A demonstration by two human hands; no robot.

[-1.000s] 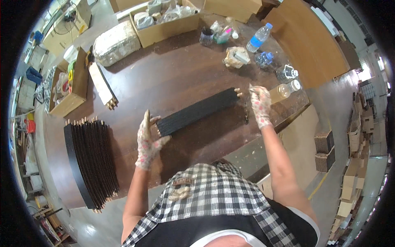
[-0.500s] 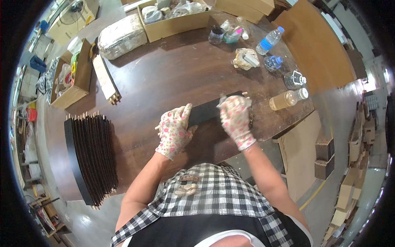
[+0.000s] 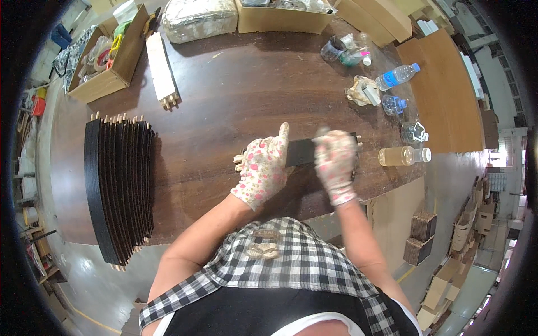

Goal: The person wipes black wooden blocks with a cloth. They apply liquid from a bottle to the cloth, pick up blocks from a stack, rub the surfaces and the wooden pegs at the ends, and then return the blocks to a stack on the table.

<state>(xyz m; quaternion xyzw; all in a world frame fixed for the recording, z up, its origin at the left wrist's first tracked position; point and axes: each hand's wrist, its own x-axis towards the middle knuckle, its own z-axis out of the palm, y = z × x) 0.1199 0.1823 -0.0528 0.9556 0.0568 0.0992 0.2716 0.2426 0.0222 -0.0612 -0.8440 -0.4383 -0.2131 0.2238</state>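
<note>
Gripping black slat (image 3: pixel 302 151) – left hand (image 3: pixel 262 171), right hand (image 3: pixel 335 162) (both clamped) | bottles (image 3: pixel 400 155) just right

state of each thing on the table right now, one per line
black panel: flat on the table, both hands on it
left hand: gloved, pressing the panel's left part
right hand: gloved, blurred, on the panel's right part
panel stack: fanned out, untouched
water bottle: lying down, capped
amber bottle: lying down, partly full
cardboard box: open, filled with items
</note>
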